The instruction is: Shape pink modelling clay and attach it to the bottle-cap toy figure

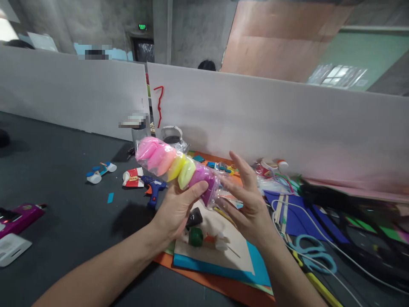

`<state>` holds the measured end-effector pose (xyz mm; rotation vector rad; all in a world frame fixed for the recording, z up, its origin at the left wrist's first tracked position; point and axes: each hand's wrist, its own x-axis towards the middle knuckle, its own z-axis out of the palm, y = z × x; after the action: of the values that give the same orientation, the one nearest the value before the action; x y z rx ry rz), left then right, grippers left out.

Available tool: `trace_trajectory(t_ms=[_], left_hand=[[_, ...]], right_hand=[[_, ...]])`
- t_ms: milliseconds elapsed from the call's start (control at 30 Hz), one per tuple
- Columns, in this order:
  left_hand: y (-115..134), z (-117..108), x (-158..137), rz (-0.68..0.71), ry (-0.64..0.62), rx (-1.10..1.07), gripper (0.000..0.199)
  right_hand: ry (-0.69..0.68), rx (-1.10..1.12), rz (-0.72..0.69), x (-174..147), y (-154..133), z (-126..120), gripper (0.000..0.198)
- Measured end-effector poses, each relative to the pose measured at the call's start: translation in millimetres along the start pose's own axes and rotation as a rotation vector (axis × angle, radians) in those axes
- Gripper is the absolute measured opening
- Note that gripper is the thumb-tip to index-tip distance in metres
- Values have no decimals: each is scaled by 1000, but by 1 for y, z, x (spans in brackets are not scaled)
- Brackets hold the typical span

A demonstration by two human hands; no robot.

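Observation:
My left hand [175, 209] is closed around a long clear bag of modelling clay [177, 167], its thumb pressing near the purple end. Pink, peach, yellow, pale green and purple lumps lie in a row inside the plastic. At the bag's right end my right hand [252, 209] has its fingers spread, the lower fingertips close to the loose plastic; whether they touch it I cannot tell. Below the hands, a dark green lump [195, 236] and a black packet [194, 217] rest on beige sheets [223, 264] stacked over blue and orange ones.
A blue glue gun [154, 187] lies left of the bag, near a red-and-white paper cup [133, 178]. Blue-handled scissors [315, 253], wooden sticks [279, 212] and a white cord crowd the right side. A white partition [271, 115] stands behind the dark table [79, 226].

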<state>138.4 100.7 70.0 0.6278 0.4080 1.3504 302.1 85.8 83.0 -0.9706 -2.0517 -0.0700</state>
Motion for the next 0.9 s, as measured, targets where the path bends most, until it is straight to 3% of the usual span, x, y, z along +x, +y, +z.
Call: trace_trajectory(t_ms=[133, 333, 500, 633, 800, 900], left_hand=[[5, 0, -1, -95, -62, 18, 25], [9, 0, 2, 22, 5, -26, 28], [6, 0, 2, -36, -22, -6, 23], [5, 1, 1, -43, 1, 35, 25], [15, -1, 7, 34, 80, 53, 25], [26, -7, 15, 102, 137, 65, 23]], right_hand=[[-63, 87, 12, -1, 5, 0, 45], [-22, 17, -34, 2, 7, -4, 15], [-47, -69, -80, 3, 6, -2, 37], [-103, -61, -93, 3, 7, 1, 27], [28, -176, -139, 2, 4, -4, 20], [142, -84, -13, 1, 5, -7, 13]])
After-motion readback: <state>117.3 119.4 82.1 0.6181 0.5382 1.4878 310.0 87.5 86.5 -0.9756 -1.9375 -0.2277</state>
